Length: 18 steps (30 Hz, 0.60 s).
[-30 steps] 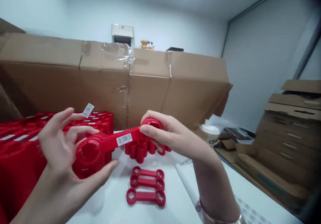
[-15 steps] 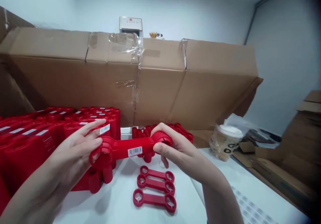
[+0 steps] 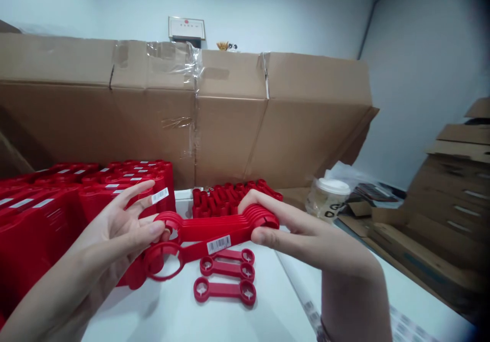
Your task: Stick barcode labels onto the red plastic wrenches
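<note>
Red plastic spanners (image 3: 214,229) sit in a spread-out stack held up over the white surface (image 3: 275,316), and the right hand (image 3: 302,235) pinches their right end tight between thumb and fingers. The left hand (image 3: 111,235) has its fingers spread open by the left rings (image 3: 172,224), and I cannot tell if they grip. A firm pinch on the right and slow, soft fingers on the left would keep the stack from sliding apart.
</note>
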Tool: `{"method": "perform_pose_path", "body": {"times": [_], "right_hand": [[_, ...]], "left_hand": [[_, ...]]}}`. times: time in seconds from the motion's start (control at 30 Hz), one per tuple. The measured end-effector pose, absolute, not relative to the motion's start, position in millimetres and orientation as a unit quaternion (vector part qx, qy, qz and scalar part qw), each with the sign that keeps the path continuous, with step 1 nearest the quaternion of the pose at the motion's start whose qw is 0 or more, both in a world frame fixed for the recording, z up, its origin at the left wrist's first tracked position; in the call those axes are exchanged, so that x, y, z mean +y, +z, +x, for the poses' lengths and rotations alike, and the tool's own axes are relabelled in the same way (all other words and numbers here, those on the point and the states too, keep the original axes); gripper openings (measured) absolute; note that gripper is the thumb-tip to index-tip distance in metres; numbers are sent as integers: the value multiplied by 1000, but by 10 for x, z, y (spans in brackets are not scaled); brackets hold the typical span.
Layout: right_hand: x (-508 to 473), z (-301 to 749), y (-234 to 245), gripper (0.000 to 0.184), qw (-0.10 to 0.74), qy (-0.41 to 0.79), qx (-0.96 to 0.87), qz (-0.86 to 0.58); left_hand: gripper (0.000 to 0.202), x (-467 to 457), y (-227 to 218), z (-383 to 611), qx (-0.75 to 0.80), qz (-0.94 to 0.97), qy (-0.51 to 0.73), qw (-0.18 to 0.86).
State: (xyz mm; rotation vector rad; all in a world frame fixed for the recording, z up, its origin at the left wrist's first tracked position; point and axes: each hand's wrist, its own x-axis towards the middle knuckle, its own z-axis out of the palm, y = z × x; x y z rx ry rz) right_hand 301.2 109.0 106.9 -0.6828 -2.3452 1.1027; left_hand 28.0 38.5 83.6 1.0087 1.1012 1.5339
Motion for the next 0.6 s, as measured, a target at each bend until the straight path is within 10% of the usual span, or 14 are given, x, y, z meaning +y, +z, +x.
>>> {"method": "perform_pose_path", "body": {"times": [0.6], "right_hand": [[1376,2760,928,42,356,477,-775,-214]], "left_hand": [[78,547,725,520,417,390,760,312]]}}
